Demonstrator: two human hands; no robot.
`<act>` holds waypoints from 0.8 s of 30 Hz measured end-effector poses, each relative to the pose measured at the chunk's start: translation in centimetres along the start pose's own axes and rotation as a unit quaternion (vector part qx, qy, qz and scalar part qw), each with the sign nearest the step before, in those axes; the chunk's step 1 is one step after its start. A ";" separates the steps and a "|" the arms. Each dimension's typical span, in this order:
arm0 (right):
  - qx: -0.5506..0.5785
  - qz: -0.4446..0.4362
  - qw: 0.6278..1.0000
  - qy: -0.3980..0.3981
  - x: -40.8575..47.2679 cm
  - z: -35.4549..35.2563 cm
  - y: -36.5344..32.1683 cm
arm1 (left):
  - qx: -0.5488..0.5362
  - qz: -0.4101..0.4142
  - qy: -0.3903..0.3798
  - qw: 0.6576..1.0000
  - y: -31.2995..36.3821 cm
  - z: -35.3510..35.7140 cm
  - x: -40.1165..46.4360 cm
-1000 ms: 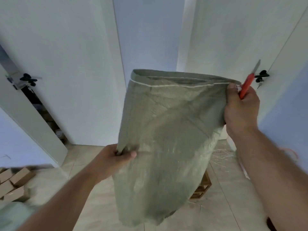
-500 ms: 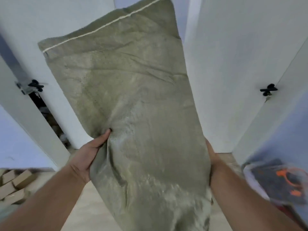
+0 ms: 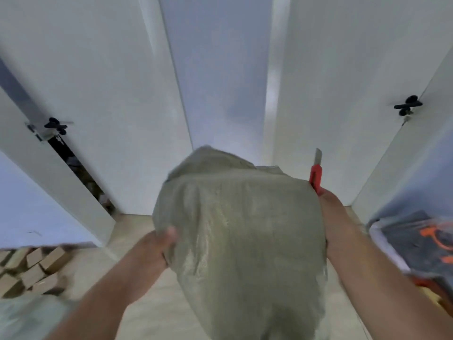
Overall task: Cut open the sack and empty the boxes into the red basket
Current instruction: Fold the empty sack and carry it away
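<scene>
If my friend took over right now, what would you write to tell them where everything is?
Left hand grips the grey-green sack at its left edge. Right hand holds the sack's right side and a red box cutter, blade out and pointing up. The sack hangs limp and looks empty. Cardboard boxes lie piled at the lower left; the red basket is not clearly in view. Left: put the sack down, retract the blade.

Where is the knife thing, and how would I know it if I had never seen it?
Find the big grey-green sack held up in the middle. At its upper right edge, the right hand grips a cutter that pokes straight up. It is the only bright red stick here, with a thin silver blade on top.
</scene>
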State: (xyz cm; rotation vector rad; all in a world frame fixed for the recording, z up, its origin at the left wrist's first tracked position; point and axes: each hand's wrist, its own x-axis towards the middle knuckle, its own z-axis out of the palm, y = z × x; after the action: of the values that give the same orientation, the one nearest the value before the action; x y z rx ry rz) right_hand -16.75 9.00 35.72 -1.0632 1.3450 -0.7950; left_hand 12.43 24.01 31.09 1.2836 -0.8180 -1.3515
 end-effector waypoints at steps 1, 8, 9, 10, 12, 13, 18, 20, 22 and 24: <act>-0.009 -0.002 1.000 -0.001 0.2 -0.2 -0.1 | 0.027 -0.006 0.024 0.999 -1.1 0.4 0.4; 0.206 -0.005 0.978 0.020 0.9 -2.1 0.7 | -0.020 -0.026 0.153 0.988 -0.4 2.8 3.2; 0.237 -0.010 0.971 -0.001 0.7 -2.3 1.2 | -0.035 -0.037 0.157 0.986 -0.4 3.0 3.2; 0.249 -0.021 0.968 -0.029 0.5 -2.4 1.8 | -0.047 -0.049 0.161 0.985 -0.5 3.1 3.3; 0.216 -0.034 0.972 -0.084 -0.3 -2.5 3.3 | -0.060 -0.068 0.152 0.984 -0.2 3.3 3.3; 0.178 -0.037 0.979 -0.097 -0.6 -2.4 3.9 | -0.063 -0.071 0.143 0.985 0.1 3.3 3.3; 0.007 -0.071 0.997 -0.018 -0.2 -2.1 4.1 | -0.010 -0.027 0.040 0.999 1.2 2.0 1.9; 0.020 -0.072 0.997 0.013 0.3 -1.9 2.9 | 0.106 -0.018 0.005 0.994 0.3 2.1 1.0; 0.049 -0.069 0.996 0.030 0.5 -1.7 2.3 | 0.123 -0.003 0.059 0.991 -0.1 2.7 1.2; 0.056 -0.062 0.996 0.032 0.4 -1.5 2.8 | 0.011 -0.007 0.094 0.996 0.6 3.4 2.0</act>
State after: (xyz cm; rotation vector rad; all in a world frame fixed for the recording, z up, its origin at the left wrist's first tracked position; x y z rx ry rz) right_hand -18.54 9.44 33.11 -1.0471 1.2816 -0.9941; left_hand 9.56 21.39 31.84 1.4116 -0.6965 -1.2144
